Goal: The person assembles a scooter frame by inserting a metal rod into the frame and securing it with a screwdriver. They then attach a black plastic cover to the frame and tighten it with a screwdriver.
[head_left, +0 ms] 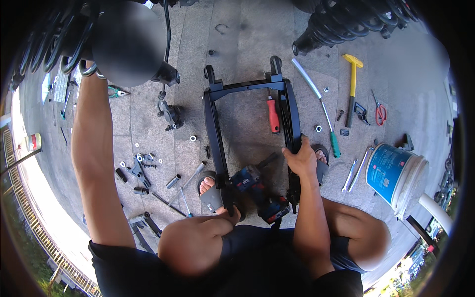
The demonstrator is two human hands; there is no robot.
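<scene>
"Black, that U-shaped frame (253,87). Where is it?"

"Straight ahead of the person, between the sandalled feet, its crossbar on the far side. Whether it touches the paved ground (188,99), I cannot tell."

"And the right grip (303,157)?"

"Clenched on the frame's right rail, thumb to the inner side."

"The left one?"

"I cannot tell. The left forearm (91,148) reaches up to the left coil spring (54,42), where the hand is mostly hidden."

"What lies between the rails?"

"A red-handled screwdriver (273,116), near the right rail, and closer to the person a blue and black power drill (247,179)."

"Further right?"

"A green-handled tool (335,143) with a long shaft, then a hammer (353,74) with a yellow head, then red-handled scissors (380,115). Nearer the person, a blue and white bucket (388,171) stands beside two wrenches (350,175)."
</scene>
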